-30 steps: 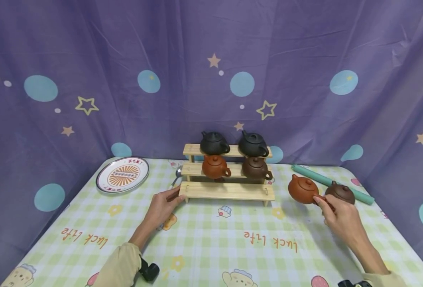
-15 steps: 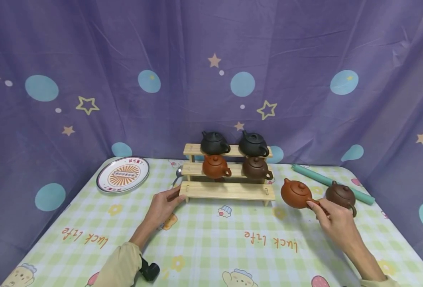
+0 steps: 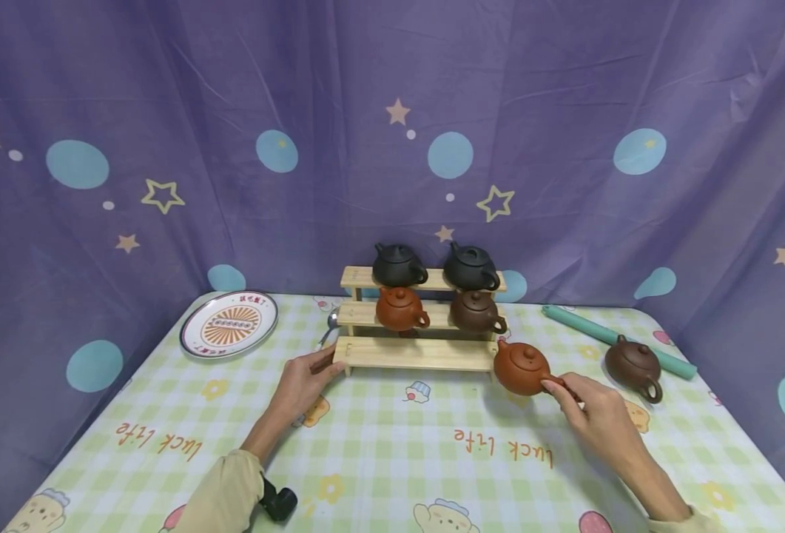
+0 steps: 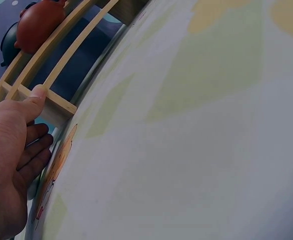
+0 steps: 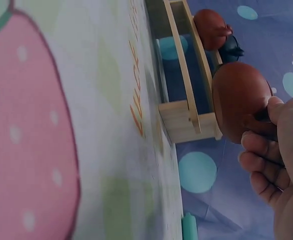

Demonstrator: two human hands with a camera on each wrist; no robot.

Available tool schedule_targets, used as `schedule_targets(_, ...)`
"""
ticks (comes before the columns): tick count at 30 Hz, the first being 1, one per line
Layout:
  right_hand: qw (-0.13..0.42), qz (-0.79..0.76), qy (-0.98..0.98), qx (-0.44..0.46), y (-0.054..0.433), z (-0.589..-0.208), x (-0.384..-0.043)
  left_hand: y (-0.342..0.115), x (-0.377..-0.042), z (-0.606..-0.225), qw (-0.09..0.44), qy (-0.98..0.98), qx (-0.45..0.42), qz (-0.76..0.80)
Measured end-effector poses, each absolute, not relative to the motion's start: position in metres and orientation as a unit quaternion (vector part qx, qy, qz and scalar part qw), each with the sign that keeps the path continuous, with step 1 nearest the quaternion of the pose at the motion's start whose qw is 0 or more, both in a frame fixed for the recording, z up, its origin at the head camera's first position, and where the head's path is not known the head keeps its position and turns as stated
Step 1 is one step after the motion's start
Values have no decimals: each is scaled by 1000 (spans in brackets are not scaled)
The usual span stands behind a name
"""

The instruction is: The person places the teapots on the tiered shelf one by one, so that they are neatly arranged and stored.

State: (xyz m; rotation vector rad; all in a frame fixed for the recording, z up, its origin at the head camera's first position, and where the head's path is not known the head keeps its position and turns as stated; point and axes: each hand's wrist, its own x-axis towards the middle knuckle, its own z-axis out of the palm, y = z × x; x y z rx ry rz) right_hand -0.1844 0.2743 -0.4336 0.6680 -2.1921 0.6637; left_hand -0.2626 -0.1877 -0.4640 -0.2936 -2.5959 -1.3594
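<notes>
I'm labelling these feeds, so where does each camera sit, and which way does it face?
Head: worn on the head, facing forward and down over the tablecloth to the rack and curtain; left hand, right hand and sleeves show.
Left wrist: worn on that wrist, facing past the left hand to the rack's end; only that hand shows.
Right wrist: worn on that wrist, facing past the right hand to the held teapot; only that hand shows.
Shared: both wrist views show the rack and curtain, tipped sideways.
</notes>
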Motion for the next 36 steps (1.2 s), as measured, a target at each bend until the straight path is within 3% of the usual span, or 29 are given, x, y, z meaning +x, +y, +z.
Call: schedule_targets(36, 330, 314, -823, 339, 190, -433, -216, -187, -262, -464, 90, -881, -86, -457)
